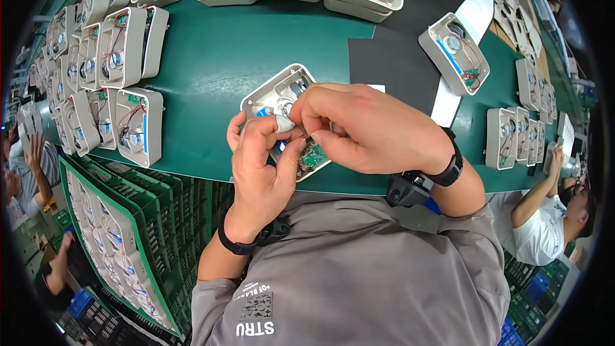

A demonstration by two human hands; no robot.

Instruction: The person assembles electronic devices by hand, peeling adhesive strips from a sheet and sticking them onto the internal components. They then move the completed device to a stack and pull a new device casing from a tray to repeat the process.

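An off-white plastic housing (277, 86) sits on the green table close to my body, its open side up. Inside it a green circuit board (312, 157) shows at the near right, with bits of blue and a round silver part partly covered by my fingers. My left hand (257, 168) reaches in from the near left, fingers bent and closed; a white cover wraps one fingertip. From the right, my right hand (371, 129) leans over the housing with thumb and fingers pinched together. Both sets of fingertips meet just above the board, hiding whatever small piece is between them.
Similar housings with wires and speakers stand in stacks at the left (122, 45) and far edge (368, 0). One housing (453, 54) lies on the black mat's (410, 45) right side. Green crates (147, 218) stand below left. Other people work at both sides.
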